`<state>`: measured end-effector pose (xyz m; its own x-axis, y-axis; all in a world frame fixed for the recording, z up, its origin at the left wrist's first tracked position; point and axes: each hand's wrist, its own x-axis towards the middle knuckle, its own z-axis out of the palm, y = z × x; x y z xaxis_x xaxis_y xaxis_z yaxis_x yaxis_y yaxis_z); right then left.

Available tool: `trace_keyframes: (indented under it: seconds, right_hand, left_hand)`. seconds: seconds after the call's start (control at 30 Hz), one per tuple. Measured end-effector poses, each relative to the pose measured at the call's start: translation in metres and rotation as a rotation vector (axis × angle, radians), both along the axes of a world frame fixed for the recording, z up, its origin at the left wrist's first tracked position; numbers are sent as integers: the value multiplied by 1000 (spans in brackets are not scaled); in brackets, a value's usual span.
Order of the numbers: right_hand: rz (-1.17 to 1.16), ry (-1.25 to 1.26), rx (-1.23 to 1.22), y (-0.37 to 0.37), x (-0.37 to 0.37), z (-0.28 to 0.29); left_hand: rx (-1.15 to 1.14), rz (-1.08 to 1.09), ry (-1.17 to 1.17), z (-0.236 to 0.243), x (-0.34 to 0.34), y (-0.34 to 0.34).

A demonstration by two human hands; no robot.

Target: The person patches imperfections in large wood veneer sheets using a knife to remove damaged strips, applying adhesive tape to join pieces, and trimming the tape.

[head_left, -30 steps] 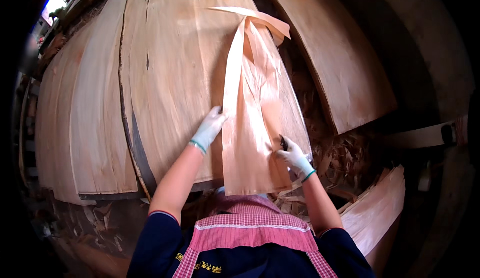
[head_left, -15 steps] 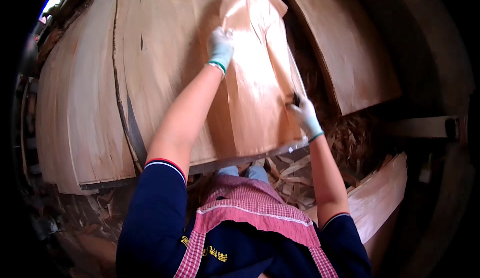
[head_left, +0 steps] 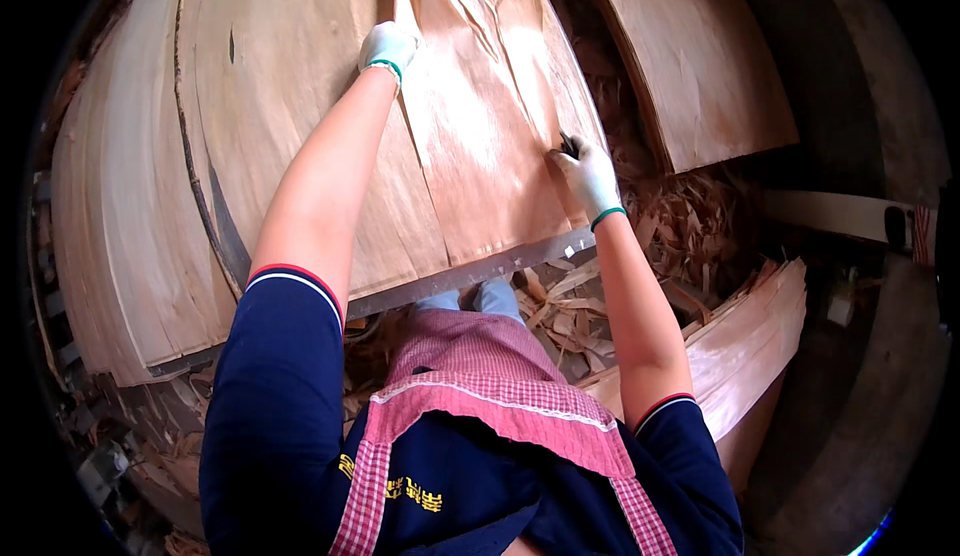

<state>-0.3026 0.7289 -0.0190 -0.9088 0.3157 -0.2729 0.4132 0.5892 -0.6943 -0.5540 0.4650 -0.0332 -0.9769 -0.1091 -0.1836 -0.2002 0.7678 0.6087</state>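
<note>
This is a woodworking workshop, shown by the broad veneer sheets [head_left: 465, 171] and wood scraps [head_left: 690, 231] strewn below.

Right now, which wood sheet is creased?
The shiny sheet between left hand and right hand: folds run down its upper part. The pale sheet to its left and the upper-right sheet look flat.

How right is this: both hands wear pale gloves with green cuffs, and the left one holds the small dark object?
Not quite: the head view shows the small dark object in the right hand, not the left hand. Both do wear pale gloves with green cuffs.
</note>
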Motion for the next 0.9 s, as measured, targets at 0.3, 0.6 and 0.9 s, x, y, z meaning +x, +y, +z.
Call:
trace_keyframes:
  seconds: [0.3, 0.6, 0.9]
  right_hand:
    - [-23, 131, 190, 4, 8, -9]
    - [-195, -36, -476, -97, -10, 82]
    - [45, 131, -148, -122, -14, -9]
  left_hand:
    - [-618, 36, 642, 3, 31, 31]
    - [-465, -569, 647, -38, 15, 19]
    - [-463, -822, 653, -20, -56, -19]
